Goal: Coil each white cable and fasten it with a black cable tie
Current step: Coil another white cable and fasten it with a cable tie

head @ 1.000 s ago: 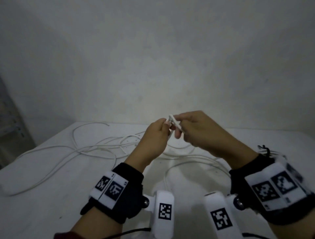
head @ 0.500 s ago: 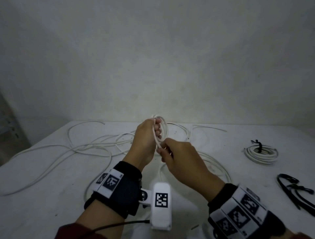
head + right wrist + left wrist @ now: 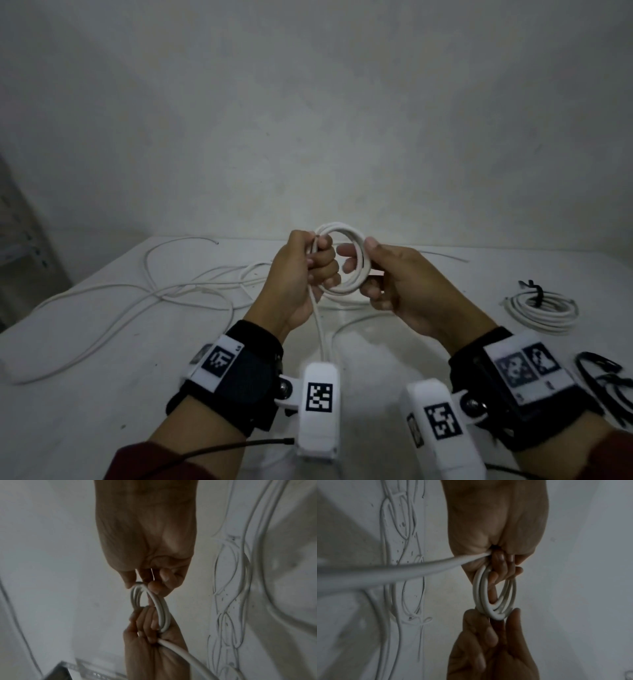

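White cable [image 3: 342,263] coil between both fists, gripped by left hand [image 3: 301,274] and right hand [image 3: 404,287].

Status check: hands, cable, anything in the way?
Left hand grips coil; right hand pinches its far side. Uncoiled tail hangs to table. No tie on it yet. Nothing blocking.

White cable [image 3: 346,260] — black ties [image 3: 603,380]

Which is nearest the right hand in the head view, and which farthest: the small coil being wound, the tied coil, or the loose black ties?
1. Small coil: held in the right hand.
2. Tied coil: on the table, farther right.
3. Loose black ties: right edge, farthest.
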